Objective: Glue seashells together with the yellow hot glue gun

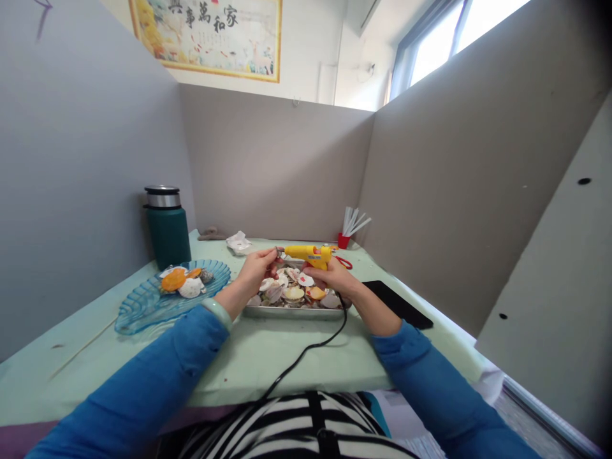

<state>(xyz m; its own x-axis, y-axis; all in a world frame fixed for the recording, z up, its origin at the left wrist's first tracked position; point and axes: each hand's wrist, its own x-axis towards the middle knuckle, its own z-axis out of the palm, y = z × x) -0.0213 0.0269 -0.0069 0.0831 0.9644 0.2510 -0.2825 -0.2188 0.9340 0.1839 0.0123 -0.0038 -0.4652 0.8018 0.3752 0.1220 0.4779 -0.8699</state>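
My right hand [329, 275] is wrapped round the grip of a yellow hot glue gun [306, 254], whose nozzle points left. A black cord [306, 350] runs from its handle down towards my lap. At the nozzle tip, my left hand [261, 268] pinches a small greyish piece [280, 251] that looks like a shell; the fingers cover much of it. Below both hands lies a metal tray [291, 313] full of mixed seashells [294, 293], white, yellow and orange. To the left, a blue ribbed shell-shaped dish [148, 306] bears orange shells [173, 279] and a white speckled shell [192, 288].
A green bottle [168, 233] stands behind the dish. A thin stick [83, 347] lies at front left. White glue sticks [352, 222] stand in a red cup [343, 241], near red-handled scissors [344, 262]. A black flat slab [399, 305] lies right. Crumpled white paper [238, 242] rests behind. Grey partitions [277, 159] enclose the table.
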